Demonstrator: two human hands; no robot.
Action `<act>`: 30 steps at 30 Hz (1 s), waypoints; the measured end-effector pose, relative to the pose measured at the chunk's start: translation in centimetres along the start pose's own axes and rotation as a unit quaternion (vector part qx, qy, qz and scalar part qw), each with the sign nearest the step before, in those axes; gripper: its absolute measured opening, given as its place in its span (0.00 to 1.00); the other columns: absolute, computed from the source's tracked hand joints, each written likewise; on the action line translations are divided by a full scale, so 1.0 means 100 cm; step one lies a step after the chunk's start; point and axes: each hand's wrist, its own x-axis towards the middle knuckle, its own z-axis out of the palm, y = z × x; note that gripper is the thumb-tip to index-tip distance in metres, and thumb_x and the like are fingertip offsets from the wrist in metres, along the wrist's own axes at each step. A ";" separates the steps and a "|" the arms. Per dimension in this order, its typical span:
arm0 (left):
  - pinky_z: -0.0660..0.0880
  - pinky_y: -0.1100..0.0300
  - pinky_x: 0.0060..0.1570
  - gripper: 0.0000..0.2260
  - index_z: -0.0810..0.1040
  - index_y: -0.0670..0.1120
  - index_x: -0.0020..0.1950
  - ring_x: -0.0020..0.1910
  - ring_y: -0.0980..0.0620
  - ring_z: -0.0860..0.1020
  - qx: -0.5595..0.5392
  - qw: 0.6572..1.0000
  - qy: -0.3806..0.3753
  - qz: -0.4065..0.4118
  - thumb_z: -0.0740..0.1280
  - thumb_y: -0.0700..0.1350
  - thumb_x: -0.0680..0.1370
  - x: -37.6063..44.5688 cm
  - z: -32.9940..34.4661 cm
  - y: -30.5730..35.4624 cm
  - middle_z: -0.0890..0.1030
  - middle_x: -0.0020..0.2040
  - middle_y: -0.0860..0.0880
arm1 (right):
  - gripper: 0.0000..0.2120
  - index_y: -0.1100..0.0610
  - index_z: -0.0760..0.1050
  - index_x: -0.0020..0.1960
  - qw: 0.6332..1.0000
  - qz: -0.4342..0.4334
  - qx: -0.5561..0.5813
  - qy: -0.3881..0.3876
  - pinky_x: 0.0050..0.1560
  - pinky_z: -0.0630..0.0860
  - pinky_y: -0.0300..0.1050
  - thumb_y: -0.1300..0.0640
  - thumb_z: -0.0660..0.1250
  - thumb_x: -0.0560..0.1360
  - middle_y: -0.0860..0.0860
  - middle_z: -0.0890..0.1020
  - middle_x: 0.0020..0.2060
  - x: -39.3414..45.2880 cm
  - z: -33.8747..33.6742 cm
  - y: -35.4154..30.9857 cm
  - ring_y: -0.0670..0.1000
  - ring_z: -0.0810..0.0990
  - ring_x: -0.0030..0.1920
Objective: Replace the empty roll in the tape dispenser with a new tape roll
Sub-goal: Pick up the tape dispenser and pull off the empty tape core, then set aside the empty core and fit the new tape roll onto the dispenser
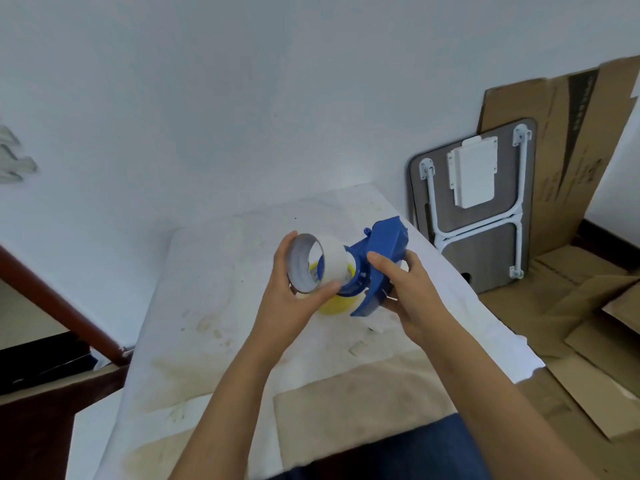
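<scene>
My left hand (294,289): wrapped round the white tape roll (317,263), right beside the blue tape dispenser (375,261).
My right hand (408,289): gripping the dispenser above the surface (214,271).
Yellow roll (334,303): under the dispenser.
Writing: none legible.

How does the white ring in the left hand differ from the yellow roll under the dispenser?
The white ring is thin-walled, see-through hollow and held up in the left hand; the yellow roll lies low on the table, mostly hidden behind that hand and the blue dispenser. Both are round.
</scene>
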 end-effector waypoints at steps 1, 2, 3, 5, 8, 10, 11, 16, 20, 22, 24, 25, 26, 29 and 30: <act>0.75 0.69 0.57 0.39 0.60 0.64 0.75 0.65 0.67 0.74 -0.049 0.998 0.012 -0.036 0.77 0.54 0.71 0.002 -0.006 -0.003 0.70 0.68 0.69 | 0.25 0.52 0.68 0.67 1.000 0.004 0.015 0.011 0.40 0.82 0.46 0.53 0.73 0.73 0.55 0.82 0.57 0.001 0.001 0.001 0.53 0.84 0.49; 0.75 0.66 0.59 0.40 0.60 0.63 0.76 0.65 0.62 0.76 -0.085 0.994 0.022 -0.072 0.77 0.58 0.69 0.005 -0.013 -0.010 0.72 0.70 0.62 | 0.25 0.52 0.68 0.67 0.999 0.009 0.026 0.021 0.39 0.82 0.46 0.53 0.73 0.73 0.55 0.82 0.57 0.001 0.002 0.001 0.53 0.84 0.49; 0.74 0.60 0.64 0.43 0.60 0.61 0.77 0.66 0.56 0.77 -0.100 0.989 0.029 -0.107 0.77 0.62 0.66 0.008 -0.020 -0.016 0.72 0.72 0.55 | 0.25 0.52 0.68 0.67 0.999 0.014 0.033 0.029 0.38 0.81 0.45 0.53 0.73 0.73 0.54 0.82 0.57 0.002 0.004 0.002 0.53 0.84 0.49; 0.70 0.54 0.69 0.45 0.60 0.58 0.78 0.68 0.51 0.74 -0.024 0.985 0.042 -0.167 0.76 0.64 0.66 0.012 -0.037 -0.027 0.66 0.74 0.50 | 0.26 0.52 0.68 0.67 0.998 0.023 0.047 0.038 0.38 0.81 0.46 0.52 0.73 0.73 0.54 0.82 0.56 0.003 0.009 0.003 0.52 0.83 0.50; 0.66 0.55 0.67 0.42 0.56 0.55 0.81 0.72 0.48 0.67 0.151 0.968 0.071 -0.186 0.76 0.55 0.72 0.018 -0.061 -0.047 0.58 0.74 0.47 | 0.26 0.53 0.69 0.68 0.995 0.040 0.078 0.041 0.40 0.81 0.47 0.51 0.73 0.73 0.53 0.82 0.55 0.006 0.018 0.005 0.53 0.83 0.51; 0.66 0.49 0.70 0.44 0.54 0.54 0.81 0.74 0.43 0.64 0.223 0.957 0.085 -0.167 0.76 0.53 0.72 0.023 -0.072 -0.060 0.59 0.74 0.45 | 0.27 0.54 0.70 0.68 0.994 0.047 0.087 0.038 0.40 0.81 0.47 0.49 0.73 0.72 0.54 0.83 0.56 0.008 0.024 0.008 0.54 0.83 0.52; 0.65 0.48 0.70 0.44 0.53 0.55 0.82 0.74 0.41 0.62 0.248 0.951 0.088 -0.161 0.76 0.52 0.73 0.025 -0.076 -0.066 0.59 0.74 0.44 | 0.27 0.54 0.70 0.68 0.995 0.050 0.085 0.035 0.40 0.81 0.47 0.49 0.73 0.72 0.54 0.83 0.57 0.009 0.028 0.009 0.54 0.84 0.53; 0.66 0.47 0.67 0.43 0.53 0.56 0.82 0.72 0.40 0.64 0.345 0.921 0.085 -0.159 0.74 0.53 0.73 0.031 -0.076 -0.079 0.62 0.76 0.45 | 0.27 0.54 0.71 0.68 0.996 0.060 0.068 0.024 0.40 0.81 0.46 0.48 0.72 0.73 0.53 0.83 0.57 0.011 0.040 0.016 0.53 0.84 0.52; 0.64 0.46 0.68 0.42 0.53 0.56 0.82 0.73 0.40 0.64 0.345 0.917 0.080 -0.182 0.72 0.53 0.74 0.030 -0.075 -0.087 0.62 0.77 0.46 | 0.27 0.54 0.71 0.69 0.996 0.057 0.063 0.030 0.40 0.81 0.46 0.48 0.72 0.72 0.54 0.83 0.58 0.011 0.043 0.020 0.53 0.83 0.53; 0.63 0.46 0.69 0.41 0.53 0.55 0.82 0.74 0.40 0.64 0.346 0.917 0.080 -0.180 0.71 0.53 0.74 0.027 -0.075 -0.090 0.61 0.77 0.46 | 0.27 0.54 0.70 0.69 0.996 0.056 0.064 0.033 0.41 0.82 0.47 0.48 0.72 0.72 0.54 0.83 0.58 0.011 0.044 0.021 0.54 0.83 0.54; 0.63 0.45 0.69 0.41 0.52 0.55 0.82 0.75 0.40 0.63 0.350 0.916 0.074 -0.181 0.71 0.54 0.74 0.026 -0.076 -0.090 0.60 0.78 0.45 | 0.27 0.54 0.70 0.69 0.995 0.051 0.075 0.041 0.42 0.82 0.47 0.49 0.72 0.73 0.54 0.82 0.58 0.011 0.043 0.020 0.53 0.83 0.54; 0.62 0.45 0.70 0.42 0.51 0.56 0.82 0.75 0.40 0.62 0.353 0.915 0.073 -0.182 0.71 0.55 0.74 0.025 -0.077 -0.089 0.59 0.79 0.45 | 0.26 0.54 0.70 0.69 0.994 0.046 0.085 0.050 0.42 0.81 0.47 0.49 0.71 0.74 0.53 0.82 0.58 0.010 0.042 0.020 0.53 0.83 0.54; 0.62 0.44 0.71 0.42 0.51 0.56 0.82 0.76 0.40 0.61 0.357 0.914 0.077 -0.175 0.71 0.56 0.75 0.024 -0.077 -0.087 0.57 0.80 0.45 | 0.26 0.53 0.69 0.69 0.993 0.040 0.094 0.061 0.43 0.81 0.48 0.49 0.71 0.74 0.53 0.82 0.58 0.010 0.041 0.020 0.53 0.83 0.54; 0.65 0.45 0.70 0.39 0.53 0.53 0.82 0.75 0.41 0.63 0.337 0.932 0.092 -0.094 0.71 0.51 0.77 0.023 -0.069 -0.074 0.56 0.80 0.45 | 0.26 0.53 0.69 0.69 0.987 0.016 0.117 0.106 0.46 0.82 0.49 0.50 0.71 0.74 0.53 0.81 0.60 0.009 0.034 0.020 0.53 0.83 0.55; 0.68 0.48 0.68 0.38 0.53 0.52 0.82 0.73 0.42 0.65 0.321 0.941 0.086 -0.062 0.70 0.49 0.77 0.023 -0.063 -0.068 0.56 0.79 0.46 | 0.26 0.53 0.68 0.69 0.984 0.010 0.129 0.125 0.46 0.82 0.50 0.50 0.72 0.74 0.53 0.81 0.60 0.009 0.030 0.020 0.53 0.83 0.54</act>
